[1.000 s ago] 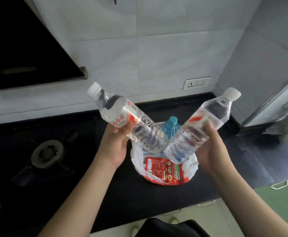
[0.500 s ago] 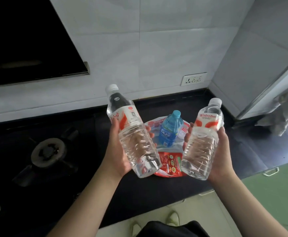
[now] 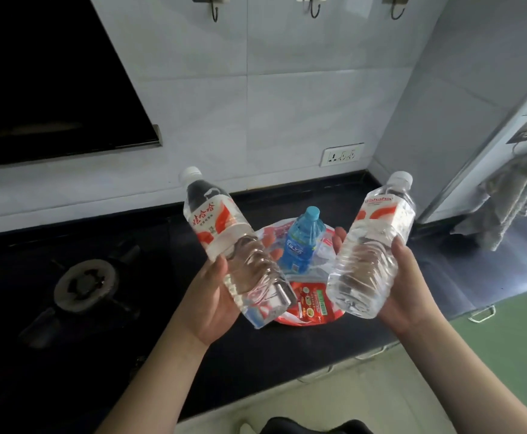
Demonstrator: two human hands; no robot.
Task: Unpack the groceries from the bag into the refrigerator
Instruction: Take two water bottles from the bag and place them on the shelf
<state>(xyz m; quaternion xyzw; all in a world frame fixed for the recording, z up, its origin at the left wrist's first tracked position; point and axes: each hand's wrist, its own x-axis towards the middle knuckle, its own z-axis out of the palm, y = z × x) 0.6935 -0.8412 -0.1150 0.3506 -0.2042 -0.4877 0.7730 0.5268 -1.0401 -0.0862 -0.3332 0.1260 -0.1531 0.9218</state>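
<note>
While the blue bottle (image 3: 301, 242) stands in the bag (image 3: 306, 311) near the counter's (image 3: 287, 355) front edge, our left hand (image 3: 213, 303) and right hand (image 3: 407, 289) each grasp a clear water bottle (image 3: 234, 249) (image 3: 371, 249).

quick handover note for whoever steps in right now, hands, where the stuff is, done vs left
Left hand grips one clear water bottle; right hand grips a second clear water bottle. Both are out of the bag, held above the black counter.
The bag sits on the counter with a blue bottle upright in it and red packaging showing.
Done: two bottles lifted out.
Left: carry both to the refrigerator, then return for the blue bottle and whatever else remains in the bag.
</note>
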